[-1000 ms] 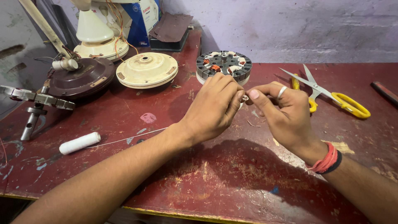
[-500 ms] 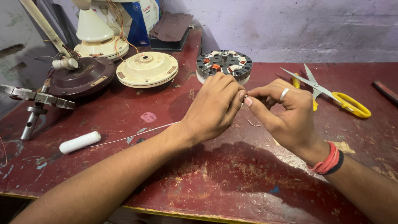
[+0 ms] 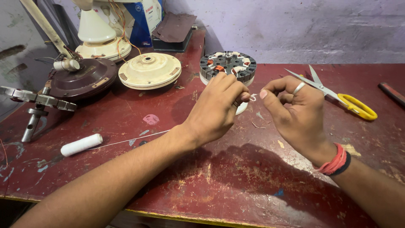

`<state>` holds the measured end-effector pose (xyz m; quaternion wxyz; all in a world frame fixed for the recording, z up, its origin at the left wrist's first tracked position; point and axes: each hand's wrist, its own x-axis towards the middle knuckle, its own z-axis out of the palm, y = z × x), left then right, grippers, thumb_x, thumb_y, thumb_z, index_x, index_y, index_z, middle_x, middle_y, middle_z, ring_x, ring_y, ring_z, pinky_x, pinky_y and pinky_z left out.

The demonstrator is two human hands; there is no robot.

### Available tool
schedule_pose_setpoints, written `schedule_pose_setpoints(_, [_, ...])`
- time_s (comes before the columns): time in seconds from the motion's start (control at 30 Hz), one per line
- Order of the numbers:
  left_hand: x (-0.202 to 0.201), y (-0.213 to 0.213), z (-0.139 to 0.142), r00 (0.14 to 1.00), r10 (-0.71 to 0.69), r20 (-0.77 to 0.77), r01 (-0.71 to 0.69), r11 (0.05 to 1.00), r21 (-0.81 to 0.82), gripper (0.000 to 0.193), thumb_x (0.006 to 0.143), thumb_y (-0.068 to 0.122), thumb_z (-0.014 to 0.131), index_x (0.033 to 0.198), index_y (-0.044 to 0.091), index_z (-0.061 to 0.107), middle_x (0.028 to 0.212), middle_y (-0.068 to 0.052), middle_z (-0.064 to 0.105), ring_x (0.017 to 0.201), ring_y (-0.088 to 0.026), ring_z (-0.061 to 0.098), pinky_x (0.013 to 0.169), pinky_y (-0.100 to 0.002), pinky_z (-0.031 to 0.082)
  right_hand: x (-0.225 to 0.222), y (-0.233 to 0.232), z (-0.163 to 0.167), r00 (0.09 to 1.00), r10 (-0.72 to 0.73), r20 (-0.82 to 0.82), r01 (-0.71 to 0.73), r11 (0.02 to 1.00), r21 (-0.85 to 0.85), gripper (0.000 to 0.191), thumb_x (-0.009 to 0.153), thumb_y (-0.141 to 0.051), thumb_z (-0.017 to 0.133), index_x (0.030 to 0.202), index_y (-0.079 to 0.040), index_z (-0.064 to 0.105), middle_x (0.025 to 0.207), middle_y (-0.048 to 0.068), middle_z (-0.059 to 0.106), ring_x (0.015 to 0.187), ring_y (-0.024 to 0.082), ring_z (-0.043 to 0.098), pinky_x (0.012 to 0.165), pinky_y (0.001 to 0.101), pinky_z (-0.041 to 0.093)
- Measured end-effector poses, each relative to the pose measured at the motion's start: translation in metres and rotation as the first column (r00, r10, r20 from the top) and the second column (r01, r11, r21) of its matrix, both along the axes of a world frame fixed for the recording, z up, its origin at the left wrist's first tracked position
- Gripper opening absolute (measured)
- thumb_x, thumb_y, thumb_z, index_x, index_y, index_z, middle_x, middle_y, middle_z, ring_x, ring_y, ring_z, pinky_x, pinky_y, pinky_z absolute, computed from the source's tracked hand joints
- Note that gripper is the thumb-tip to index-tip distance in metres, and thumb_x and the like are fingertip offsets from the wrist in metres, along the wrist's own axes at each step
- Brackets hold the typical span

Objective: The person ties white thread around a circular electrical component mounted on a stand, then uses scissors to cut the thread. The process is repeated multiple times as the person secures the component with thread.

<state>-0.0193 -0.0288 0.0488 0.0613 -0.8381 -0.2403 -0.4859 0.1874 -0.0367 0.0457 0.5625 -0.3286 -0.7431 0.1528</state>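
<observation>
Workbench (image 3: 126,114) first, red and worn: we keep our wrists low over it, just in front of the fan stator (image 3: 228,66). Our left hand (image 3: 215,110) pinches the white thread (image 3: 253,97) at its fingertips; our right hand (image 3: 295,112) curls, thumb and forefinger nipping the same loop. Thread runs back to the spool (image 3: 81,145); better kept taut and the knot small. Scissors (image 3: 337,95) lie near.

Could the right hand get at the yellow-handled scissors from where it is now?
Probably yes. The scissors lie flat on the red table just beyond the right hand, with nothing between them. But that hand is pinching white thread with the left hand, so it would have to let go.
</observation>
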Motion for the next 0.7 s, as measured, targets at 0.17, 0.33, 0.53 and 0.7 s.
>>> schedule_pose_setpoints(0.17, [-0.0004, -0.0003, 0.0002, 1.0, 0.01, 0.003, -0.01, 1.0, 0.017, 0.011, 0.091, -0.004, 0.06, 0.1, 0.001, 0.059, 0.098, -0.013, 0.057, 0.096, -0.033, 0.052, 0.085, -0.043, 0.043, 0.0022, 0.0011, 0.0023, 0.999, 0.04, 0.035, -0.043, 0.993, 0.112, 0.012, 0.098, -0.002, 0.068, 0.108, 0.004, 0.069, 0.086, 0.003, 0.069, 0.069, 0.003, 0.06, 0.059, 0.0173, 0.046])
schedule_pose_setpoints(0.33, [-0.0015, -0.001, 0.0004, 1.0, 0.0, -0.015, 0.001, 0.999, 0.032, 0.012, 0.09, -0.004, 0.06, 0.1, 0.002, 0.06, 0.098, -0.013, 0.057, 0.097, -0.032, 0.052, 0.086, -0.043, 0.043, 0.0006, -0.0018, 0.0079, 0.988, 0.001, 0.154, -0.042, 0.964, 0.263, 0.015, 0.094, 0.0, 0.075, 0.109, 0.002, 0.073, 0.092, 0.006, 0.071, 0.076, 0.008, 0.064, 0.068, 0.0219, 0.05])
schedule_pose_setpoints(0.53, [-0.001, -0.0029, 0.0002, 1.0, -0.006, -0.004, 0.006, 0.999, 0.045, 0.009, 0.095, 0.0, 0.062, 0.103, 0.003, 0.062, 0.097, -0.012, 0.057, 0.095, -0.031, 0.052, 0.085, -0.042, 0.042, -0.0031, -0.0044, 0.0097, 0.982, -0.06, 0.178, 0.012, 0.965, 0.261, 0.006, 0.095, 0.0, 0.076, 0.101, -0.001, 0.074, 0.088, 0.005, 0.071, 0.071, 0.008, 0.06, 0.062, 0.0223, 0.046])
schedule_pose_setpoints(0.7, [-0.0002, -0.0017, -0.0003, 1.0, -0.012, 0.026, 0.012, 1.0, 0.016, 0.006, 0.098, 0.003, 0.064, 0.104, 0.002, 0.063, 0.097, -0.012, 0.056, 0.094, -0.031, 0.052, 0.084, -0.042, 0.042, -0.0023, -0.0009, 0.0069, 0.989, -0.032, 0.143, 0.001, 0.976, 0.216, 0.003, 0.098, -0.002, 0.073, 0.099, 0.0, 0.071, 0.083, 0.003, 0.068, 0.067, 0.004, 0.057, 0.058, 0.021, 0.043])
